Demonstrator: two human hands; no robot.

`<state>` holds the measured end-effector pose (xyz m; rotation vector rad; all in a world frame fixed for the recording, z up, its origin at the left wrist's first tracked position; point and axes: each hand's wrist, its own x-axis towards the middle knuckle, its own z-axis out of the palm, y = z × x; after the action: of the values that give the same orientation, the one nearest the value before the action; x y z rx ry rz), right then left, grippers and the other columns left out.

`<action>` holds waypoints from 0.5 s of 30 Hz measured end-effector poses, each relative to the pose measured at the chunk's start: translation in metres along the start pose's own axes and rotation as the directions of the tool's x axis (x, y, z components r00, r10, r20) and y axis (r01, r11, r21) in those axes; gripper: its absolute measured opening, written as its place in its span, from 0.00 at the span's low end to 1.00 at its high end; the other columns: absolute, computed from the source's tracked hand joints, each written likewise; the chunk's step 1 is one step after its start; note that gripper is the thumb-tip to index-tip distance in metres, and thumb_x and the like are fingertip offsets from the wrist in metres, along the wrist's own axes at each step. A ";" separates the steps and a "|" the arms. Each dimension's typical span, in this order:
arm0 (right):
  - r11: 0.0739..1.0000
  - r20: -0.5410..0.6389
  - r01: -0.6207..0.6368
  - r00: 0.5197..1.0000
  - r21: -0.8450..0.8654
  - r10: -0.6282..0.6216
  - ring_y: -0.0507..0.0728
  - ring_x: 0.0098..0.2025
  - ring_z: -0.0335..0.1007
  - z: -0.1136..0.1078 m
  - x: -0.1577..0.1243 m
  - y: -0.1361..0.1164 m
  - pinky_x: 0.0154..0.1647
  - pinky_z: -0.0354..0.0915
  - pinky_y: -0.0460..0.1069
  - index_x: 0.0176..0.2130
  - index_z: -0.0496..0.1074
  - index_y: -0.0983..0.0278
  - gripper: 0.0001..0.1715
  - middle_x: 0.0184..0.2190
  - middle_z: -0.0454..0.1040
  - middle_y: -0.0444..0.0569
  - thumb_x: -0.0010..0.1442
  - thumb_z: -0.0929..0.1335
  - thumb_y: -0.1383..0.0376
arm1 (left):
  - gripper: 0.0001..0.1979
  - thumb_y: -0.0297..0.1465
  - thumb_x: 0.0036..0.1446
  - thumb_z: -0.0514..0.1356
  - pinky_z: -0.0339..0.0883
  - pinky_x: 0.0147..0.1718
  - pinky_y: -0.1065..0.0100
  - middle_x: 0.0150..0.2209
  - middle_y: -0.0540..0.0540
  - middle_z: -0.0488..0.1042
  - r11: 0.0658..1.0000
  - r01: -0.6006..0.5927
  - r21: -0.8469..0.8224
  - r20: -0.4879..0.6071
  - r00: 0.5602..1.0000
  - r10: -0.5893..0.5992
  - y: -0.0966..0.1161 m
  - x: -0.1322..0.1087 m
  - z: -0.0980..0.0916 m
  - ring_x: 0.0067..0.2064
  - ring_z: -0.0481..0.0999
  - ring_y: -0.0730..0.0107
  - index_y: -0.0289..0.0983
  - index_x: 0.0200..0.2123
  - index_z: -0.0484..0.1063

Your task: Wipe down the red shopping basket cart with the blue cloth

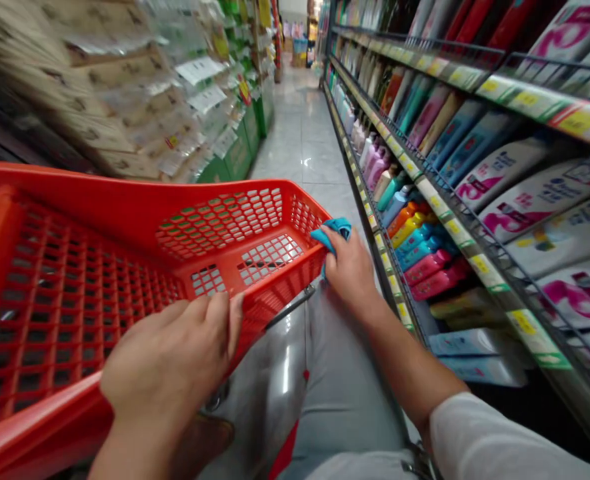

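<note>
Two hands are at work on a red plastic shopping basket (99, 195), which sits tilted with its mesh floor facing the person, a pose that seems to bring its far corner within easy reach. The left hand (167, 363), at lower left, is partly closed, its fingers hooked over the basket's near edge, apparently to steady it. The right hand (349, 270), just right of centre, is nearly closed around a blue cloth (335, 230), bunched against the far corner so that it sits between palm and plastic. Below the basket, a chrome rod (289, 308) lies just above grey trousers (335, 380), with a brown shoe (209, 437) at lower left. Along the right of the frame, wire shelves (525, 100) hold pink bottles (427, 270) and white packs (539, 200) — all within arm's reach. Blurred hanging packets (125, 87) fill the upper left, beside a tiled aisle floor (299, 140).
</note>
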<state>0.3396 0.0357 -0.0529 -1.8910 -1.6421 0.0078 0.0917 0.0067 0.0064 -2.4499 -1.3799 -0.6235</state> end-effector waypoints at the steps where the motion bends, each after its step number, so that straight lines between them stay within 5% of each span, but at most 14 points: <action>1: 0.997 -0.009 0.075 0.997 0.023 -0.075 0.63 0.55 0.68 0.004 -0.011 -0.009 0.61 0.67 0.59 0.63 0.71 0.60 0.33 0.59 0.67 0.58 0.61 0.62 0.72 | 0.17 0.37 0.66 0.54 0.44 0.28 0.62 0.19 0.49 0.62 0.992 -0.055 0.116 0.000 0.998 0.056 0.000 0.000 0.001 0.24 0.61 0.62 0.41 0.24 0.64; 4: 0.937 -0.025 0.326 0.945 0.126 -0.326 0.62 0.58 0.66 0.014 -0.038 -0.029 0.61 0.67 0.57 0.65 0.68 0.54 0.33 0.64 0.63 0.54 0.63 0.62 0.70 | 0.15 0.36 0.66 0.54 0.49 0.29 0.61 0.20 0.48 0.65 0.914 -0.193 0.356 0.039 0.981 0.192 -0.001 -0.003 0.004 0.25 0.65 0.59 0.41 0.25 0.63; 6: 0.932 -0.064 0.320 0.947 0.172 -0.314 0.61 0.59 0.67 0.019 -0.036 -0.025 0.62 0.66 0.56 0.63 0.70 0.53 0.32 0.63 0.64 0.53 0.63 0.62 0.69 | 0.14 0.36 0.66 0.54 0.51 0.30 0.61 0.21 0.48 0.66 0.888 -0.224 0.401 0.061 0.974 0.218 -0.001 -0.003 0.002 0.26 0.67 0.58 0.42 0.26 0.63; 9: 0.969 -0.138 0.029 0.990 0.245 0.005 0.63 0.60 0.67 0.024 -0.013 0.000 0.65 0.63 0.59 0.62 0.71 0.59 0.32 0.61 0.66 0.56 0.61 0.61 0.69 | 0.15 0.35 0.66 0.54 0.52 0.29 0.60 0.20 0.49 0.65 0.881 -0.208 0.425 0.036 0.976 0.212 0.001 -0.002 0.000 0.25 0.68 0.59 0.42 0.25 0.62; 11: 0.928 -0.151 -0.171 0.961 0.332 0.231 0.64 0.64 0.63 0.031 -0.005 0.011 0.67 0.59 0.61 0.66 0.66 0.65 0.35 0.62 0.65 0.60 0.61 0.59 0.69 | 0.16 0.35 0.66 0.54 0.51 0.29 0.61 0.19 0.49 0.65 0.884 -0.175 0.434 -0.004 0.981 0.196 0.004 -0.001 -0.001 0.24 0.68 0.60 0.42 0.24 0.62; 15: 0.795 -0.062 -0.301 0.919 0.526 0.389 0.63 0.71 0.53 0.060 -0.034 -0.001 0.70 0.54 0.62 0.74 0.44 0.65 0.43 0.70 0.56 0.60 0.64 0.58 0.63 | 0.17 0.36 0.66 0.54 0.53 0.29 0.61 0.19 0.49 0.66 0.888 -0.137 0.439 -0.021 0.986 0.163 0.006 -0.001 0.000 0.24 0.69 0.60 0.42 0.23 0.63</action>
<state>0.3074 0.0322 -0.1141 -1.6877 -1.0231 0.3897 0.0969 0.0032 0.0058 -2.1296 -1.1438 -0.3015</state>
